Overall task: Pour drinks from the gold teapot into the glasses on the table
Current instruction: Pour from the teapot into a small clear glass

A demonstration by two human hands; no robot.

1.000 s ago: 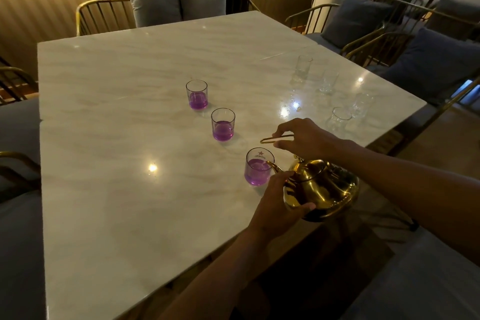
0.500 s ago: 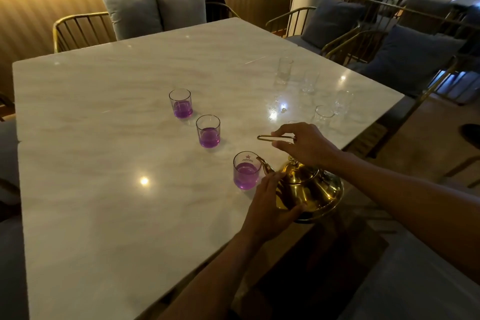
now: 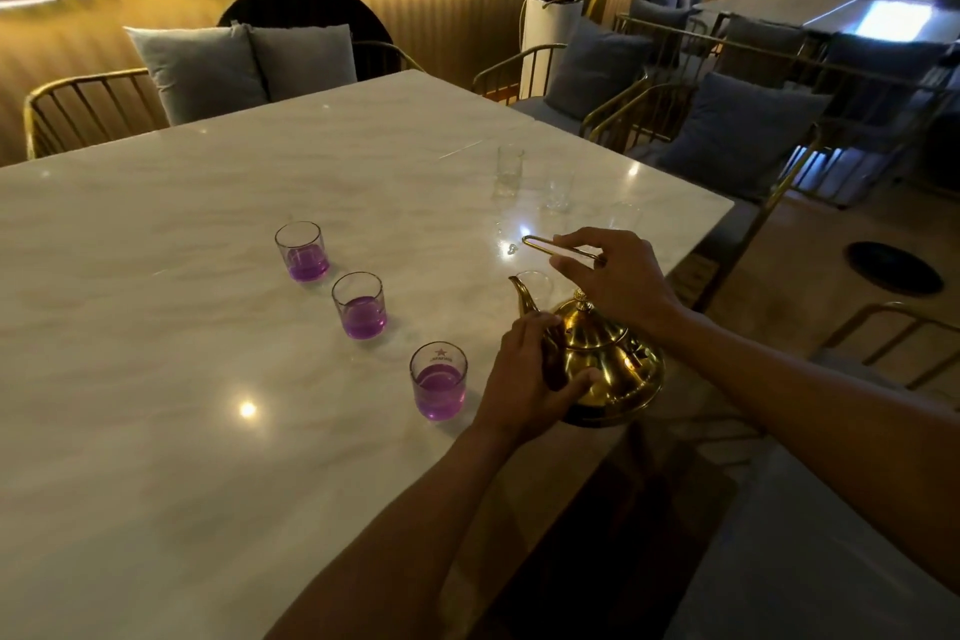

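Observation:
The gold teapot point(image 3: 608, 359) sits upright near the table's right front edge, spout pointing away from me. My right hand point(image 3: 618, 276) grips its thin wire handle above the lid. My left hand point(image 3: 524, 374) cups the pot's left side, thumb curled against the body. Three glasses of purple drink stand in a diagonal row: far point(image 3: 302, 251), middle point(image 3: 359, 305), near point(image 3: 439, 379). An empty glass point(image 3: 535, 283) stands just beyond the spout. More clear empty glasses stand farther back, one tall point(image 3: 509, 170) and another point(image 3: 558, 192) beside it.
The white marble table point(image 3: 182, 379) has broad bare room on the left. Gold-framed chairs with grey cushions point(image 3: 592, 68) ring the far and right sides. A chair frame point(image 3: 893, 338) stands close on my right, past the table edge.
The teapot has swung upright and away from the near purple glass, its spout now beside the empty glass behind. Both hands stayed on the pot. The camera tilted up and left.

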